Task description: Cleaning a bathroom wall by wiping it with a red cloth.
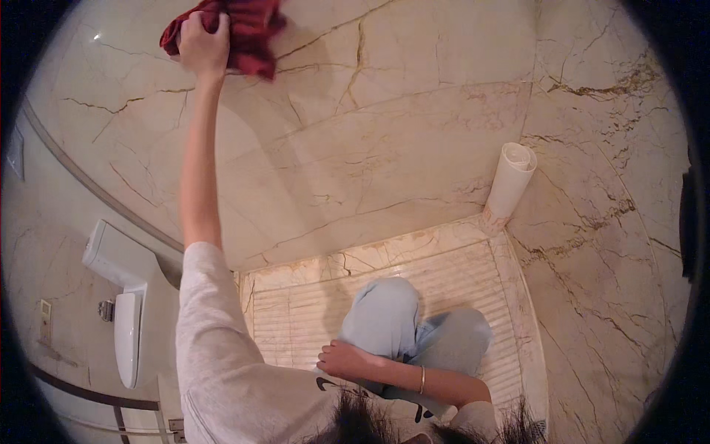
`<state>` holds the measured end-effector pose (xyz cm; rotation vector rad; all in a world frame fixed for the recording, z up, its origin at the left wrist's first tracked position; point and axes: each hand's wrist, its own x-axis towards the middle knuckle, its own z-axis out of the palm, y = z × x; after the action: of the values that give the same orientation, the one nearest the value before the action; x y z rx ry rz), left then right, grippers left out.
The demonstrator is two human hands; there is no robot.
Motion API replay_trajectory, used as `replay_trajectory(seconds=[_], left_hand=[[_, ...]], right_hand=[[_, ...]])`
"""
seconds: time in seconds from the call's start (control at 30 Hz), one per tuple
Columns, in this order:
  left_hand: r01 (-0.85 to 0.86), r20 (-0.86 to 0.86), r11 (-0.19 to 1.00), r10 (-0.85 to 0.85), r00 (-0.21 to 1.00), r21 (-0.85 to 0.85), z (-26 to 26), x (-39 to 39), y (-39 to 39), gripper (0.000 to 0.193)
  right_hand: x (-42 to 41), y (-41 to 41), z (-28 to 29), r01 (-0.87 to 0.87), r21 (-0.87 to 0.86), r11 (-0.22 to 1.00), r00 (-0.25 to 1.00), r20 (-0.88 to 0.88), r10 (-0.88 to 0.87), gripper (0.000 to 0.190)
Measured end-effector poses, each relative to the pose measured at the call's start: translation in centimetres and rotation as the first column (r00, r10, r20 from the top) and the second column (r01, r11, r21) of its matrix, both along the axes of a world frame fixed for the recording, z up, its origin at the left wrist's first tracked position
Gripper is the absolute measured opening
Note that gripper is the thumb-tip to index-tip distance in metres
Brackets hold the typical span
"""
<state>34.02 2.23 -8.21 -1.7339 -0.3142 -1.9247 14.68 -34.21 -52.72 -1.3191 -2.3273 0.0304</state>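
My left arm is stretched far up, and my left hand (204, 47) grips a bunched dark red cloth (252, 33) against the veined marble wall (383, 139). Part of the cloth hangs loose to the right of my fingers, slightly blurred. Low in the view, my right hand (341, 359) rests by my bent knees in light blue jeans (383, 316). Its fingers are curled in, and no object shows in it. A thin bangle (422, 380) circles that wrist.
A rolled white sheet (510, 180) stands in the corner where two marble walls meet. Below me lies a grooved stone floor (299, 333) with a smooth border. To the left, beyond a curved dark strip (100, 191), is a white toilet (133, 333).
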Motion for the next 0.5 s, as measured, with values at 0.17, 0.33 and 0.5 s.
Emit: replay_trajectory(seconds=[0.17, 0.33, 0.5], left_hand=[[0.233, -0.067, 0.973, -0.233, 0.97, -0.007, -8.0, 3.6, -1.8, 0.028], [0.082, -0.615, 0.97, 0.078, 0.784, 0.227, -22.1, 0.7, -3.1, 0.031], [0.2, -0.779, 0.958, 0.036, 0.625, 0.205, -20.9, -2.3, -1.6, 0.023]], right_hand=[[-0.7, 0.0, -1.3, -0.036, 0.085, 0.996, 0.998, 0.049, 0.032, 0.009], [-0.6, 0.0, -1.8, -0.025, 0.046, 0.999, 0.993, 0.118, 0.019, 0.014], [4.4, -2.9, 4.3, 0.185, 0.298, 0.937, 0.965, -0.235, -0.116, 0.016]])
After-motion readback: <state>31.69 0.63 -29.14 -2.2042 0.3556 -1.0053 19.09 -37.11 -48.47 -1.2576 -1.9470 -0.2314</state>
